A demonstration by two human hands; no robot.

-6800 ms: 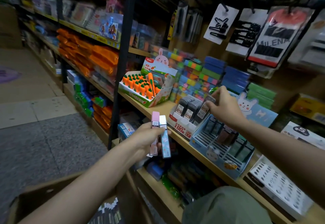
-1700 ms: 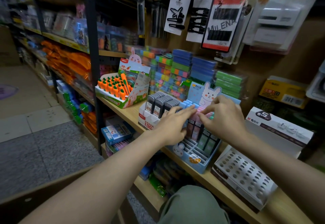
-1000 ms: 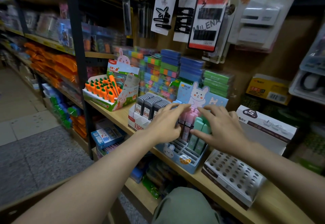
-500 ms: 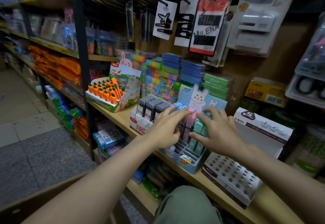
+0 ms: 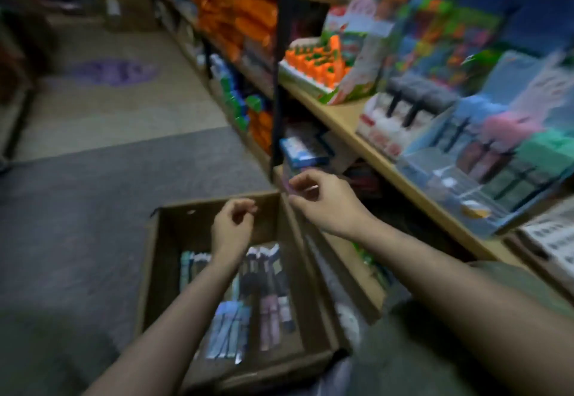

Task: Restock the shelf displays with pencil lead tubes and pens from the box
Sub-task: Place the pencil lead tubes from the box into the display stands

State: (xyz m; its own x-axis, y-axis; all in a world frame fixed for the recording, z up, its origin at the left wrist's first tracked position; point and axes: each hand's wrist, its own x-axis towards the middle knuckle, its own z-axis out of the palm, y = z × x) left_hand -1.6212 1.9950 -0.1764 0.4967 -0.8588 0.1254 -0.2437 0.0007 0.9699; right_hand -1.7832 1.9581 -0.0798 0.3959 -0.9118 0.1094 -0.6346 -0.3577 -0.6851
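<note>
- A brown cardboard box (image 5: 161,271) sits open on the grey floor (image 5: 77,224), beside the shelf unit.
- Flat packets of pens (image 5: 267,296) lie inside the box: dark and pinkish ones toward the right, bluish ones (image 5: 228,330) nearer the front, a teal-edged row (image 5: 186,266) at the left.
- The left hand (image 5: 233,227) hangs over the box's far half, fingers loosely curled, holding nothing.
- The right hand (image 5: 320,200) is above the box's far right corner, thumb and forefinger drawn close; blur hides whether anything is pinched between them.
- On the wooden shelf (image 5: 341,116), a pale blue display tray (image 5: 466,184) holds upright pencil lead tubes (image 5: 509,134) with blue, pink and green caps.
- Just left of it, a white and red tray (image 5: 382,134) holds dark-capped tubes (image 5: 419,91).
- Further left, a green-edged carton (image 5: 310,85) carries orange carrot-shaped items (image 5: 313,60).
</note>
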